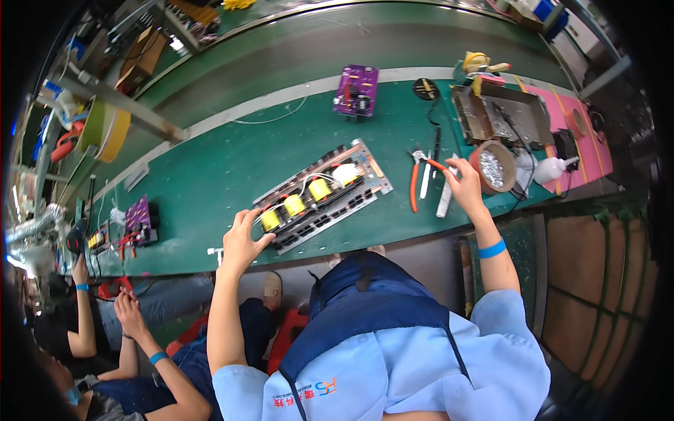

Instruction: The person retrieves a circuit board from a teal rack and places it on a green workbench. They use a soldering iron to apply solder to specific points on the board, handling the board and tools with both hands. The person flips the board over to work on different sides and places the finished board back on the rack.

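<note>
Lying aslant on the green tabletop (189, 210), near the middle of its front edge: long circuit board (321, 199) with yellow coils (294, 205). Against its left end, left hand (243, 245), loosely spread, nothing lifted. Toward the tabletop's right end, right hand (464, 185), partly curled at pliers' (414, 186) orange handle; gripping or merely touching, impossible to tell.

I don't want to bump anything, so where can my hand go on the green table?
A big bare patch lies between the long board and the far-left purple board, a smaller one between the long board and the upper purple board. It's crowded on the right, around pliers, brown bowl and tray.
</note>
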`<state>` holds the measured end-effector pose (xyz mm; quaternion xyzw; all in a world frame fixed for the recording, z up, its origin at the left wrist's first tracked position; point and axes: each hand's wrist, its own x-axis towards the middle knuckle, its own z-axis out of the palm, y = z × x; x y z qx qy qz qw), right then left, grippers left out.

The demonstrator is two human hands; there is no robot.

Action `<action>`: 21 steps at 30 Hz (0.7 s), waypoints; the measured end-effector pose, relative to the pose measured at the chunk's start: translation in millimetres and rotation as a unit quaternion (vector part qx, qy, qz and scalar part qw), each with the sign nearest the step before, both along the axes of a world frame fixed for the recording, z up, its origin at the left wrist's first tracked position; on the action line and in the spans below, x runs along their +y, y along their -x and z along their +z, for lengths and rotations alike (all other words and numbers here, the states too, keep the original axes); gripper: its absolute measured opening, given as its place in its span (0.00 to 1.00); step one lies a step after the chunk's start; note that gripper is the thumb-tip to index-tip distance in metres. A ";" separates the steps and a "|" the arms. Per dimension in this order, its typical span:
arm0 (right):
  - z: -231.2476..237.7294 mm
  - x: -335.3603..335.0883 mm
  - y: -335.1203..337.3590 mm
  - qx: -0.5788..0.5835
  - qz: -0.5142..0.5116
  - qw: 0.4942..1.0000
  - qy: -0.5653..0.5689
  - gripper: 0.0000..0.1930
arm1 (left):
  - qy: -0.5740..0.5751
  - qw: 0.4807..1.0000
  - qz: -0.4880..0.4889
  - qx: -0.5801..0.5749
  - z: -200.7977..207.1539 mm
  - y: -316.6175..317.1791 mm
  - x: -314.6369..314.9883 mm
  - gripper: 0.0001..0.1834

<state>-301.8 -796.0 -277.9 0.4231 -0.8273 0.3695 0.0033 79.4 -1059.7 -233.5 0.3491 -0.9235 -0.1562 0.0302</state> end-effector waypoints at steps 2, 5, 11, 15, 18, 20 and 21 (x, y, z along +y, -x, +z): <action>-9.9 22.0 2.9 -0.008 -0.051 0.998 -0.023 0.09 | -0.035 0.999 0.008 0.028 2.0 21.5 11.9 0.36; -29.3 28.8 -4.5 -0.037 -0.079 0.995 -0.047 0.08 | 0.015 0.999 -0.027 0.013 -5.1 58.1 31.9 0.42; -36.6 -3.1 -17.6 0.170 0.027 0.982 -0.073 0.05 | 0.022 0.997 -0.029 -0.073 -11.6 93.1 30.9 0.40; -42.2 -18.5 -12.0 0.367 0.160 0.905 -0.145 0.03 | 0.044 0.989 -0.128 -0.063 -30.5 85.5 11.4 0.34; -24.1 -32.5 9.9 0.399 0.333 0.844 -0.136 0.03 | 0.015 0.978 -0.157 -0.139 -16.0 91.2 2.8 0.32; -15.4 -37.4 19.7 0.398 0.404 0.809 -0.155 0.04 | 0.013 0.968 -0.192 -0.163 -14.2 95.3 -3.7 0.30; -13.2 -40.2 22.6 0.391 0.412 0.811 -0.142 0.04 | 0.009 0.967 -0.193 -0.166 -13.5 96.7 -5.2 0.29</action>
